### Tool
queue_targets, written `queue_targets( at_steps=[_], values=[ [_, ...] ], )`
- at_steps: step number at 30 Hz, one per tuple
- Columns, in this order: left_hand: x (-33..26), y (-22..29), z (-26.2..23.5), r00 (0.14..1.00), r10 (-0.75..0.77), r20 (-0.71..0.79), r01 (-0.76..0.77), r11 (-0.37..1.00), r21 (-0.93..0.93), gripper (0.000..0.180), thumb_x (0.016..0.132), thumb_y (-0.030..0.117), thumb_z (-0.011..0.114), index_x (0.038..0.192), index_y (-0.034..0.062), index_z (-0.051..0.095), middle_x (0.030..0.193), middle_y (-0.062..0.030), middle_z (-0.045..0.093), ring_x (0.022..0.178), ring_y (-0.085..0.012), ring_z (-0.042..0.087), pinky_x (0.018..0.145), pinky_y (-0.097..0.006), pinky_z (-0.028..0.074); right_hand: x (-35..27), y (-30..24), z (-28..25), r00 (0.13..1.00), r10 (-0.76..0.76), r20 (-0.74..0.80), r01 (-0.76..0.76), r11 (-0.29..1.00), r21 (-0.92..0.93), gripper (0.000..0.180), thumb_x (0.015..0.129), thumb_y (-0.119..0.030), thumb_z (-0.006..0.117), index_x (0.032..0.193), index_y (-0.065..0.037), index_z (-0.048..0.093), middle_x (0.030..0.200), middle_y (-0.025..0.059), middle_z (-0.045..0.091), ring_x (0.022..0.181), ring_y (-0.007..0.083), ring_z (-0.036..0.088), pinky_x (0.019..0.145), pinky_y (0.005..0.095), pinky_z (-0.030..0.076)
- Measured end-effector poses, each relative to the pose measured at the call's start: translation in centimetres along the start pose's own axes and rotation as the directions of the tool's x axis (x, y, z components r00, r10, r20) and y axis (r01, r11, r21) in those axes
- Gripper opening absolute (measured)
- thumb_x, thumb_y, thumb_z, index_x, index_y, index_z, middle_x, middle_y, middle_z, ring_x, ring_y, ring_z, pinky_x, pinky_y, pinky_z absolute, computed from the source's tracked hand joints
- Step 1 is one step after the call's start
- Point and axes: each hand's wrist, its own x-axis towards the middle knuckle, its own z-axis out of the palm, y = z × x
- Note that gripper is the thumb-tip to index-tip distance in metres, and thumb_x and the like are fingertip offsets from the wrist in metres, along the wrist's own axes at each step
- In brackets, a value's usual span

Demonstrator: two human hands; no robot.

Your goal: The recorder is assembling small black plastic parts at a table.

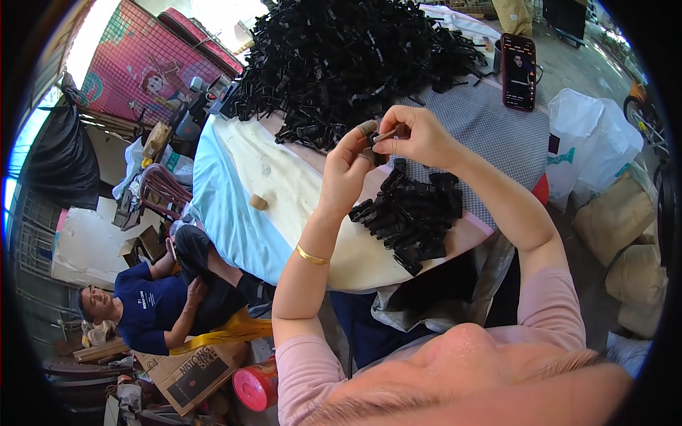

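A great heap of black plastic pieces [348, 57] fills the far side of the worktop [284, 206], a tangle of short dark strips and clips whose single shapes cannot be told apart. Near the middle lies a smaller pile of black clips [412, 213], blocky and matt, laid loosely on the pale cloth just below the hands. To the far right a phone [519, 71] stands upright on a grey checked cover, its screen lit. The left hand [348, 167] rises from the near side with a gold bangle at the wrist, its thumb and forefinger pressed together on a small piece [380, 138], the fingertip wrapped in a brownish cover. The right hand [415, 135] comes in from the right and pinches the same small piece from the other side, its fingers curled close. That piece, held above the worktop between the two piles, is mostly hidden by the fingers; only a greyish sliver shows, and its form is hard to make out.
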Motion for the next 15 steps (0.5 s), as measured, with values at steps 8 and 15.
queue_targets(
  at_steps=[8,15],
  values=[
    [0.2,-0.8,0.4,0.995,0.080,-0.062,-0.077,0.996,0.048,0.032,0.080,-0.004,0.055,0.110,-0.0016,0.043,0.095,-0.0095,0.058,0.084,-0.0133,0.057,0.076,-0.025,0.048,0.5,-0.2,-0.7,0.926,0.340,0.165,-0.366,0.916,0.163,0.021,0.081,-0.019,0.062,0.085,0.002,0.063,0.065,0.0040,0.058,0.055,0.0078,0.051,0.050,0.0201,0.042],
    [0.0,-0.7,0.2,0.984,0.120,-0.136,-0.120,0.993,0.009,0.027,0.081,-0.004,0.055,0.105,-0.0012,0.043,0.093,-0.0097,0.058,0.083,-0.0137,0.058,0.075,-0.025,0.048,0.3,-0.1,-0.3,0.928,0.335,0.166,-0.359,0.921,0.148,0.020,0.085,-0.016,0.055,0.084,0.001,0.064,0.063,0.0023,0.057,0.055,0.0058,0.049,0.049,0.0188,0.038]
  ],
)
